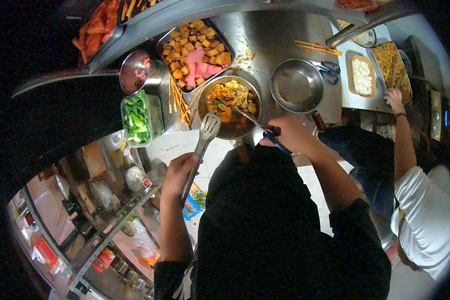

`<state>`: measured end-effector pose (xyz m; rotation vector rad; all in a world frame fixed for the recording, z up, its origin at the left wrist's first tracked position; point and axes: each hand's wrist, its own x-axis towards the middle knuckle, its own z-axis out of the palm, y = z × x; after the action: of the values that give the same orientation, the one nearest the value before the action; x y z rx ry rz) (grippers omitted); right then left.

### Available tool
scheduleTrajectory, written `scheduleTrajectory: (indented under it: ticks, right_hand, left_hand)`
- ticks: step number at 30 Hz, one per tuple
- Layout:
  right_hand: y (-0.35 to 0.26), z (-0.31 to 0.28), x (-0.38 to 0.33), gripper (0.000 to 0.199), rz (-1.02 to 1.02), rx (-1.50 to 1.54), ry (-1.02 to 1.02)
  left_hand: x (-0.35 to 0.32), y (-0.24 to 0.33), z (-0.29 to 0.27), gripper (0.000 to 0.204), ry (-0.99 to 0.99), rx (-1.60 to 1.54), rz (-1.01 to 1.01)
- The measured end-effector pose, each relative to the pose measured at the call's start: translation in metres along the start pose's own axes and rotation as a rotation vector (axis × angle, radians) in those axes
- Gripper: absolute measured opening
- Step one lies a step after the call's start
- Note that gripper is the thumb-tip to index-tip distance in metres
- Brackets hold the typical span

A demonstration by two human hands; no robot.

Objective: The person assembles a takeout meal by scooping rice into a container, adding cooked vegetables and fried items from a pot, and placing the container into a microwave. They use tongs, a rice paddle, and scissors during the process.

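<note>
My left hand (179,172) is closed around slotted metal tongs (210,127), whose slotted end points up beside the near left rim of a metal pan (203,117). Cut-up mixed food (230,100) in a reddish-brown sauce lies in that pan, with cabbage-like pieces among it. My right hand (291,136) grips scissors (271,134) by their dark blue handles. Their blades reach over the near right rim into the food; the tips are hidden among it. The pan's handle (242,151) points towards my body.
An empty pan (297,86) and other scissors (329,73) sit to the right. Left are tofu-like cubes with pink slices in a tray (231,61), greens in a tub (156,120), a metal bowl (127,75) and wooden skewers (177,102). A co-worker's hand (395,98) touches a far-right tray.
</note>
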<state>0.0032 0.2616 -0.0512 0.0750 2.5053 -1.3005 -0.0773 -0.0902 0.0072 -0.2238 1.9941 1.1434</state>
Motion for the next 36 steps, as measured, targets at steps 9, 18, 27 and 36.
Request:
scheduleTrajectory:
  ticks: [9,18,27,36]
  right_hand:
    - [0.001,-0.024,-0.006,0.047,0.242,-0.038,0.127]
    - [-0.034,-0.041,0.178,0.049,0.055,-0.355,0.334]
    - [-0.078,-0.002,0.168,0.037,-0.406,0.005,0.245]
    - [-0.095,-0.015,0.016,0.05,-0.05,0.265,-0.312]
  left_hand:
    - [-0.017,-0.036,-0.02,0.051,0.11,-0.388,-0.116]
    - [-0.029,-0.065,0.004,0.064,0.251,-0.748,-0.063]
    - [-0.01,-0.03,0.055,0.064,0.493,-1.071,0.241]
    - [0.02,-0.02,0.121,0.053,0.431,-0.942,0.423]
